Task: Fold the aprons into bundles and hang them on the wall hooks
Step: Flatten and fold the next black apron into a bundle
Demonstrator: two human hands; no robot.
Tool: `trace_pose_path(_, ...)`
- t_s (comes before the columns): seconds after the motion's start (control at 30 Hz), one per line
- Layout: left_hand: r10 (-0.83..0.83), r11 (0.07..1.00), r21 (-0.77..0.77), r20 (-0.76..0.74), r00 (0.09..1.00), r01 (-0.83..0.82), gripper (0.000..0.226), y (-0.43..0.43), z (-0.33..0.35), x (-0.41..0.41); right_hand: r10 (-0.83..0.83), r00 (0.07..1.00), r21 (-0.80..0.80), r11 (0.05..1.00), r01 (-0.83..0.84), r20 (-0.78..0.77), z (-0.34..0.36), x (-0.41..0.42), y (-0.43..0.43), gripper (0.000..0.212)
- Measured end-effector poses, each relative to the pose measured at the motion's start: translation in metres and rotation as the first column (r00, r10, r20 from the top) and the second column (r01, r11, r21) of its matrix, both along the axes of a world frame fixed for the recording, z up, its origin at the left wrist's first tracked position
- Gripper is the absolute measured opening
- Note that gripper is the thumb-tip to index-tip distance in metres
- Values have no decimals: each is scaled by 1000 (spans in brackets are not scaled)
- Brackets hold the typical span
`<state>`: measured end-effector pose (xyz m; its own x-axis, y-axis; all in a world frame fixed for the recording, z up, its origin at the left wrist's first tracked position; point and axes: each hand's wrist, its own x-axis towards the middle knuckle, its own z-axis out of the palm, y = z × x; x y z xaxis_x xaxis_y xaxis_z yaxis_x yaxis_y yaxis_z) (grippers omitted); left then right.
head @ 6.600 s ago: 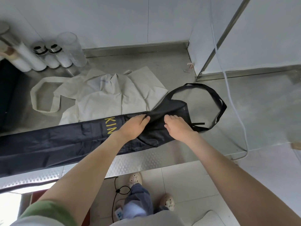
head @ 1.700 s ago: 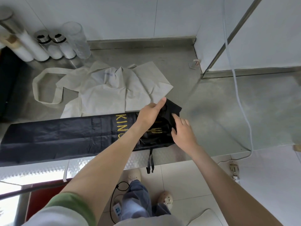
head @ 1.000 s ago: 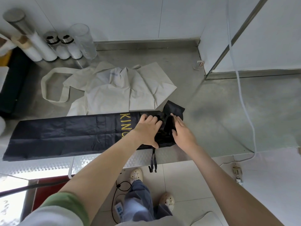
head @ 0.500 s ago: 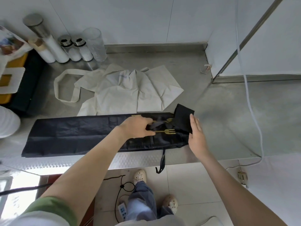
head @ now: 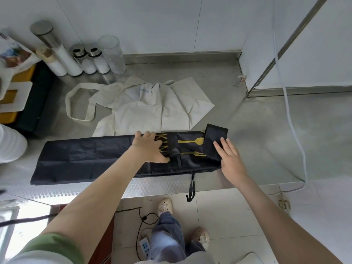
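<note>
The black apron [head: 85,157] lies folded into a long strip along the front edge of the counter [head: 266,140], its tie [head: 192,185] hanging over that edge. Just behind it, touching, lies a cream apron [head: 152,105]. Jars [head: 89,60] stand at the back left corner and a white cable [head: 293,130] crosses the right side. The left hand [head: 148,147] rests spread flat on the gold lettering. The right hand [head: 228,157], fingers straight, lies on the turned-over right end. Half a second earlier the left hand was curled over the fork print, which now shows.
</note>
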<state>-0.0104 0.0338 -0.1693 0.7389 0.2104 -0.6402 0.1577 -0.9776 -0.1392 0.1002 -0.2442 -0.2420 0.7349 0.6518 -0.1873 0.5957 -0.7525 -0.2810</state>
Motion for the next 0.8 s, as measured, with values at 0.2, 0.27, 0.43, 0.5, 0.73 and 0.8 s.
trace_pose_path(0.2,90,938,-340,43,995,-70,62,-40,2,29,-23,997,130,991,33,-78,3,1,4,57)
trace_pose_path(0.27,30,952,-307,52,998,-13,56,-46,-3,33,-43,994,217,974,65,-104,7,1,0,61)
trace_pose_path(0.43,-104,972,-202,84,991,119,48,-45,-11,31,11,988,213,977,23,-155,7,4,-20,84)
trace_pose_path(0.5,-133,968,-198,106,985,152,34,-43,-13,30,38,983,178,984,-6,-178,3,5,-28,95)
trace_pose_path(0.73,96,949,-310,107,990,-59,18,-32,-16,25,127,965,126,987,-101,-227,-6,8,-34,90)
trace_pose_path(0.8,55,946,-323,108,993,-17,34,-33,-16,23,140,970,122,986,-117,-197,-6,9,-37,83)
